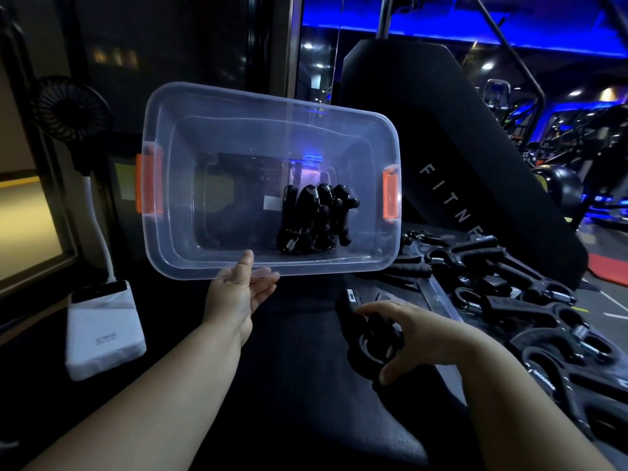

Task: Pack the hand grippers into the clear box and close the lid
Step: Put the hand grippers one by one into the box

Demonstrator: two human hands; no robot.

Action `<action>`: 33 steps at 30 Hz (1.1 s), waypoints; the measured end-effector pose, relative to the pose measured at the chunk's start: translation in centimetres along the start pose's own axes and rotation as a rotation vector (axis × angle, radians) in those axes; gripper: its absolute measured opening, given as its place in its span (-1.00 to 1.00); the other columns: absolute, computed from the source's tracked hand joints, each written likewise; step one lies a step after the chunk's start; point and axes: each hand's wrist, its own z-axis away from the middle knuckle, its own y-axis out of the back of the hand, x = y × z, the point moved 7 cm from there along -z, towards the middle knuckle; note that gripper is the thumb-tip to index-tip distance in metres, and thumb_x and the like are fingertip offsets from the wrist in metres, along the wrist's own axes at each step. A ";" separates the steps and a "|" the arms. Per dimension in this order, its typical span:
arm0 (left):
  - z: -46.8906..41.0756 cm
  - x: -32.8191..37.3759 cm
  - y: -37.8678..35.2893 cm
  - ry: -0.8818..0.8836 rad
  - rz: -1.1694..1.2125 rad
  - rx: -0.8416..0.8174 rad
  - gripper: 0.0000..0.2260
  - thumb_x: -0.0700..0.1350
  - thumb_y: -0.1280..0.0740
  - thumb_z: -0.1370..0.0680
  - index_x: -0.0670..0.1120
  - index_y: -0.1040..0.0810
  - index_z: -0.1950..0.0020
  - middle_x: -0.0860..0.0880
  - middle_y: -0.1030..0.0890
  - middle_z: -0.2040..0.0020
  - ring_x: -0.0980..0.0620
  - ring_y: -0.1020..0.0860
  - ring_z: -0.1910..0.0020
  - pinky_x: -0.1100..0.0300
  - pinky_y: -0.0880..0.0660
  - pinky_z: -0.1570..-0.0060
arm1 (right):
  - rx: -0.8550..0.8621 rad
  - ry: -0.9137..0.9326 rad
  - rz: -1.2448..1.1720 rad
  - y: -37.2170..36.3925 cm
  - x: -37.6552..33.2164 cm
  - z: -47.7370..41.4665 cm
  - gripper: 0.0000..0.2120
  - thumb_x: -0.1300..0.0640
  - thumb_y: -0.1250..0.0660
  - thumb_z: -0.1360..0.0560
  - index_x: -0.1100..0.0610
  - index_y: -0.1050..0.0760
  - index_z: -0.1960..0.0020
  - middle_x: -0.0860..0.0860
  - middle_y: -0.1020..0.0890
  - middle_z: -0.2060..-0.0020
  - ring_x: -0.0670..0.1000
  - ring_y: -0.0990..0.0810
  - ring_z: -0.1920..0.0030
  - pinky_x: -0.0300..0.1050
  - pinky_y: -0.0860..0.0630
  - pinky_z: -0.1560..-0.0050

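The clear box (217,107) with orange latches is tilted up so its opening faces me. My left hand (243,294) holds its near rim, thumb over the edge and fingers beneath. Several black hand grippers (314,217) lie bunched in the box's right half. My right hand (418,334) grips one black hand gripper (365,338) low in front of the box, thumb and fingers curled round it. The clear lid (441,300) lies flat to the right, partly under a heap of loose hand grippers (530,300).
A white power bank (102,331) with a cable stands at the left, below a small black fan (73,108). A black padded gym bench back (452,158) rises behind the box. Gym machines fill the blue-lit background at right.
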 end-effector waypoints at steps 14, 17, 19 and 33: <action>0.2 0.1 -0.1 -0.006 0.002 0.007 -0.82 0.02 -0.31 -0.57 -0.08 -0.43 0.03 -0.08 -0.63 0.26 0.01 -0.67 0.32 0.13 -0.60 0.18 | 0.180 0.077 -0.214 0.8 -1.7 -0.3 -0.42 -0.32 -0.40 -0.14 -0.42 -0.43 -0.16 -0.22 -0.54 -0.18 -0.20 -0.51 -0.18 -0.16 -0.45 -0.24; 0.2 0.1 -0.1 -0.004 0.001 0.010 -0.81 0.02 -0.31 -0.57 -0.08 -0.44 0.02 -0.09 -0.64 0.26 0.00 -0.67 0.30 0.13 -0.59 0.19 | 0.248 0.112 -0.363 1.3 -2.0 -0.2 -0.51 -0.30 -0.40 -0.20 -0.33 -0.51 -0.13 -0.18 -0.61 -0.05 -0.19 -0.59 -0.05 -0.14 -0.52 -0.14; 0.1 0.1 -0.1 -0.002 0.006 0.012 -0.81 0.02 -0.32 -0.56 -0.09 -0.44 0.02 -0.08 -0.65 0.28 0.00 -0.67 0.31 0.13 -0.60 0.20 | 0.282 0.141 -0.445 1.7 -2.4 -0.2 -0.56 -0.28 -0.40 -0.25 -0.27 -0.54 -0.11 -0.21 -0.63 0.06 -0.21 -0.60 0.07 -0.22 -0.50 0.01; 0.2 0.2 -0.2 0.007 0.028 0.007 -0.79 0.01 -0.32 -0.56 -0.13 -0.45 0.02 -0.12 -0.64 0.27 0.00 -0.66 0.36 0.12 -0.62 0.21 | 0.489 0.089 -0.652 5.2 -5.0 -0.9 -0.76 -0.18 -0.25 -0.54 -0.04 -0.52 -0.04 0.12 -0.60 0.26 -0.07 -0.42 0.52 -0.18 -0.33 0.44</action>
